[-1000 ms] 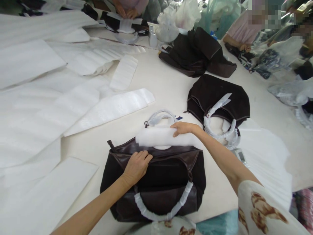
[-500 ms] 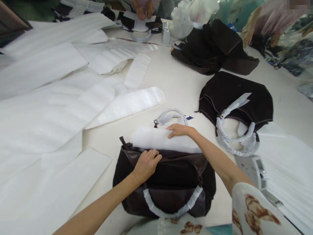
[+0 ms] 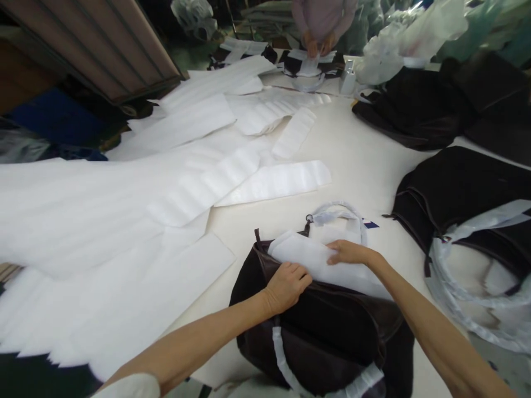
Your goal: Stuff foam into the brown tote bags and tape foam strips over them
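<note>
A dark brown handbag [image 3: 327, 337] lies on the white table, its top edge pulled open and its near handle [image 3: 286, 365] wrapped in white film. My left hand [image 3: 289, 286] grips the near rim of the bag with curled fingers. A white foam sheet [image 3: 307, 257] sticks up out of the bag's mouth. My right hand [image 3: 348, 253] pinches that sheet at its upper edge, thumb toward me. Behind the bag lies its far wrapped handle [image 3: 340, 209], with a small blue and white tag [image 3: 370, 224] beside it.
Many white foam sheets [image 3: 124, 193] spread over the left of the table [image 3: 357, 149]. Other dark bags [image 3: 464, 193] lie to the right. A co-worker's hands [image 3: 317, 44] handle a bag at the far edge, near a small white bottle-like container [image 3: 347, 77].
The view has turned left, so everything appears further right. The foam sheet sits lower in the bag's mouth, its left end now angled. Both hands keep their holds.
</note>
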Available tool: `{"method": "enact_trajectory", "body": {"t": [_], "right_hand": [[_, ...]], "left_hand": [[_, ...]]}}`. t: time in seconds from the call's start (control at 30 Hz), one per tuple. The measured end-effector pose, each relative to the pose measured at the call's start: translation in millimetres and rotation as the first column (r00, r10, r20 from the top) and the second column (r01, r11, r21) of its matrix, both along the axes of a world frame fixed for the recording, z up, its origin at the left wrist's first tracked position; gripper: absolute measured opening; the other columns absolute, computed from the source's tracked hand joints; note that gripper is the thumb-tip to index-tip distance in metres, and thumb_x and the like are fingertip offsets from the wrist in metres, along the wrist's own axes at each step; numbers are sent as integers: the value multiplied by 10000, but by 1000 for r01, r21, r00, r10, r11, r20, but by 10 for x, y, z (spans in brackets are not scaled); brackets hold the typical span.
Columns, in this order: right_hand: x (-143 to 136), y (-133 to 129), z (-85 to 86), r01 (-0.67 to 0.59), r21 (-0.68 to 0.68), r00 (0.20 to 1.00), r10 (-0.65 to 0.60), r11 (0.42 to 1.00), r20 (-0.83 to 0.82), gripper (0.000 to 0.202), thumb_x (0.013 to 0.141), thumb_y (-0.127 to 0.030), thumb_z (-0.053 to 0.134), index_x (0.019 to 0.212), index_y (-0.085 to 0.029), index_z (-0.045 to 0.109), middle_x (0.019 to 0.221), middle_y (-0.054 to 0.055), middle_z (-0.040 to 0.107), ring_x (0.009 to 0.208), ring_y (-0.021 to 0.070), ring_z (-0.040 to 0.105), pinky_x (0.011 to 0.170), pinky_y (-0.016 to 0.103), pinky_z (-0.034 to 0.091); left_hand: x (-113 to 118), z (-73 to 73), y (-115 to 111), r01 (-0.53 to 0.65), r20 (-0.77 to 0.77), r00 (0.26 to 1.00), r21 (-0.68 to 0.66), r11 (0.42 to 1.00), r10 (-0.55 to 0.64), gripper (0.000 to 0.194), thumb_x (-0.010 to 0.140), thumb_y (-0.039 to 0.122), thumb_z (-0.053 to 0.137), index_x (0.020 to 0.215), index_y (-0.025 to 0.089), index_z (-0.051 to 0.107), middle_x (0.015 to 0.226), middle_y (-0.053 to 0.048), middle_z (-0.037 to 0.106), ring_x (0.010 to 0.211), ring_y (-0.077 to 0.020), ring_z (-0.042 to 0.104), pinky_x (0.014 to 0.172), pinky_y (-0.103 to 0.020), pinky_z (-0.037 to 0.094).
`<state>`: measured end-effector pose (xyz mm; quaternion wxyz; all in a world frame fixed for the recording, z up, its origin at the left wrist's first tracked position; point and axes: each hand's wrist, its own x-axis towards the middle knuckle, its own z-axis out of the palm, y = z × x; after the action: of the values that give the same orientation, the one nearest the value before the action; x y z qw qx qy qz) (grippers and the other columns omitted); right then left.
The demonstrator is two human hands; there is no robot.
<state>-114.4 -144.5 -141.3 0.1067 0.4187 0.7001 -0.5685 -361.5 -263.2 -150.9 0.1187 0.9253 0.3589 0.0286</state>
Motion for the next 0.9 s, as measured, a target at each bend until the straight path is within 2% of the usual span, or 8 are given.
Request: {"method": "enact_trajectory", "body": {"t": [0.13,0.2,0.37,0.5,0.6,0.73,0.83,0.9], "right_hand": [[-154,-178,14,-35,242,991,2,970,134,279,812,-268,613,1048,-164,720,1050,117,753,995,300,680,906,397,492],[-179,-227,40,-20,283,983,-33,959,181,293,832,-290,612,1074,-154,707,1073,140,742,1023,318,671,922,419,485],[208,-222,170,96,84,995,-96,992,-1,371,784,-356,702,1119,-198,669,1116,69,716,1003,249,652,924,363,489],[719,-382,248,195,62,970,-201,979,134,291,766,-330,704,1007,-170,679,987,54,717,924,242,641,852,348,490],[815,-536,212,263,97,953,-274,960,132,257,807,-338,677,1007,-176,681,1004,41,720,954,240,646,854,330,488],[671,-581,136,196,200,950,-236,960,204,283,859,-323,642,1108,-191,669,1141,62,711,1060,247,643,950,334,460],[576,-596,170,134,218,949,-189,967,254,310,887,-337,619,1158,-191,653,1173,109,699,1086,288,639,953,381,458],[521,-636,207,63,315,922,-176,947,346,330,899,-351,608,1191,-200,634,1202,133,676,1108,308,624,927,406,466]], "left_hand": [[5,21,36,-19,-8,1000,-61,998,19,184,864,93,545,1018,178,599,1100,-84,630,920,-227,553,757,-377,391],[7,43,84,-45,-24,999,-113,993,43,214,855,102,557,1044,187,610,1236,-97,604,977,-235,570,782,-383,414],[0,92,184,-54,-57,997,-183,982,44,288,823,85,578,1078,207,631,1296,-121,598,1035,-267,600,823,-403,451],[-10,41,212,-43,-8,999,-100,994,43,279,822,42,552,1042,193,634,1278,-127,627,1026,-282,618,810,-410,456],[-16,-23,226,-25,24,999,-26,999,26,256,827,47,554,1016,199,636,1323,-123,617,1032,-281,615,789,-391,449],[-8,-41,237,-16,5,1000,18,1000,16,184,862,93,556,988,201,636,1390,-121,586,990,-267,612,766,-381,439],[17,-15,231,-28,-46,999,-4,1000,28,193,853,103,580,1008,205,632,1396,-98,592,965,-258,610,755,-380,425],[36,-1,221,-41,-74,997,-33,999,38,205,845,117,599,1025,208,632,1403,-90,589,970,-254,605,752,-378,414]]}}
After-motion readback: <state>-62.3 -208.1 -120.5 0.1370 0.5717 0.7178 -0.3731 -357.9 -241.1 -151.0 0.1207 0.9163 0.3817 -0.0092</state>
